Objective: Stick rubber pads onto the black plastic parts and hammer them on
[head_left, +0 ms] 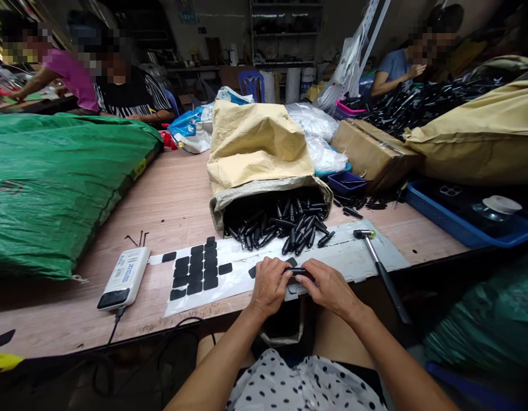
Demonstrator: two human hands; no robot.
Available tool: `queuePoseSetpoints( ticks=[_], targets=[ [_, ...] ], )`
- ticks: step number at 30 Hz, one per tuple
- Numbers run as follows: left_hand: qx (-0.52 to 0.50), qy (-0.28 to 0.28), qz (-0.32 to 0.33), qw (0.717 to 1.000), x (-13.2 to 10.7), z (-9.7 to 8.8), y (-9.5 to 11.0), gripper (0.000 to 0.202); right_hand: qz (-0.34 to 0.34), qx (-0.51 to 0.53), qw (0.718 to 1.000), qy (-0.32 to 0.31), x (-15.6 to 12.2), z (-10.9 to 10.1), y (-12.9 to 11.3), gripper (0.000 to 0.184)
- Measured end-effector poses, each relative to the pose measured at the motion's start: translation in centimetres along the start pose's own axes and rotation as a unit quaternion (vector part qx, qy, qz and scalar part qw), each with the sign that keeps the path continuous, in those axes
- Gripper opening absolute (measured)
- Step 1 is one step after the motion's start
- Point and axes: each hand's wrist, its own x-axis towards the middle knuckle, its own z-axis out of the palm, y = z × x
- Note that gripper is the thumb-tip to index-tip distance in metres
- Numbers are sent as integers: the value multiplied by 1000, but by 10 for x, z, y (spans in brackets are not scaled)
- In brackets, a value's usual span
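Observation:
My left hand (pixel 270 283) and my right hand (pixel 327 285) meet at the table's front edge, both pinched on a small black handle piece (pixel 298 273) held between them. Under them lies a white backing sheet (pixel 238 279) with several black rectangular pads (pixel 196 272) stuck on its left part. Just behind my hands a tan sack (pixel 257 151) lies open on its side, and several black handle pieces (pixel 285 225) spill out of its mouth.
A small hammer (pixel 381 265) lies right of my hands. A white power bank (pixel 124 277) with a cable sits at the left, beside a big green sack (pixel 53 182). A cardboard box (pixel 370 148), blue trays (pixel 464 220) and another tan sack (pixel 482 142) stand at the right. Other people sit at the back.

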Motion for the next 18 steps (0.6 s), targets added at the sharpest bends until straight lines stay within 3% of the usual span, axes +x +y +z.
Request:
queuePoseSetpoints(
  ticks=[5, 10, 14, 18],
  targets=[
    [24, -13, 16, 999, 0, 1, 1, 17, -34, 2, 999, 7, -3, 5, 5, 20],
    [34, 4, 1, 999, 0, 2, 1, 14, -12, -11, 999, 51, -3, 21, -3, 22],
    [17, 17, 5, 1000, -1, 2, 1, 13, -17, 33, 995, 89, -1, 30, -9, 22],
    [9, 13, 4, 1000, 0, 1, 0, 15, -27, 84, 993, 78, 1, 27, -3, 23]
  ],
)
